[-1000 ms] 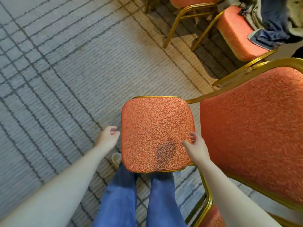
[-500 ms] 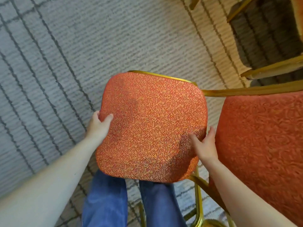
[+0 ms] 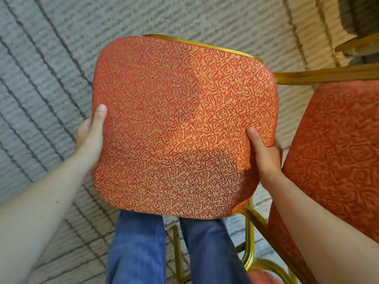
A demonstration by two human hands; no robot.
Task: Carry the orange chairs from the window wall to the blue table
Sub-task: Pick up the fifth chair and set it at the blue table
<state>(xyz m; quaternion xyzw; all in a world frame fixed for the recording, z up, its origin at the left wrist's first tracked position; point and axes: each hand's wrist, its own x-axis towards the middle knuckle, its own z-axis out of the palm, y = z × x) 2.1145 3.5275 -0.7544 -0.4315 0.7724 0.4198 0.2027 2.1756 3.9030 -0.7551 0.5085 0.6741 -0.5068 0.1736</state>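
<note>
Orange chair [image 3: 184, 124] seat, swirl-woven, rounded, gold-framed

The floor is a ribbed grey carpet [image 3: 51, 58] crossed by thin dark lines in a loose grid. Toward the far right it gives way to a paler beige band [image 3: 297, 27], with a darker patch [image 3: 356, 15] in the top corner. Two legs in blue jeans [image 3: 135, 247] stand at the near edge.
</note>
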